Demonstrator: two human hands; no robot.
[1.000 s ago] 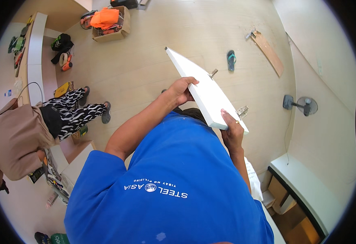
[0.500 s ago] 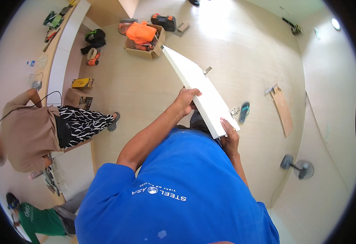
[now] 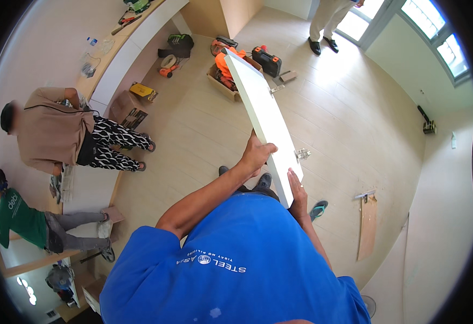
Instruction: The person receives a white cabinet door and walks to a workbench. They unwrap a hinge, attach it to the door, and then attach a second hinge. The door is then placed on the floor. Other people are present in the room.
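Observation:
A long white cabinet door [image 3: 270,125] with metal hinges stands out in front of my body, sloping from upper left to lower right. My left hand [image 3: 257,155] grips its left edge, thumb over the white face and the other fingers partly hidden beneath. At the near right corner, my right hand [image 3: 298,197] holds the door, fingers lying along its face and the palm at its edge. One hinge [image 3: 302,154] sticks out above my right hand. Another hinge [image 3: 277,88] projects from the same edge farther away.
An open cardboard box [image 3: 223,86] with orange items lies past the door, beside a black toolbox [image 3: 267,61]. One person [image 3: 58,129] stands at a long counter [image 3: 118,56] on the left, another [image 3: 25,221] nearer. A third person's shoes [image 3: 323,46] show far off. A wooden board [image 3: 368,227] lies right.
My view has turned left, so the room's contents have shifted clockwise and a standing person shows at the top. The door now points more straight ahead, still in both hands.

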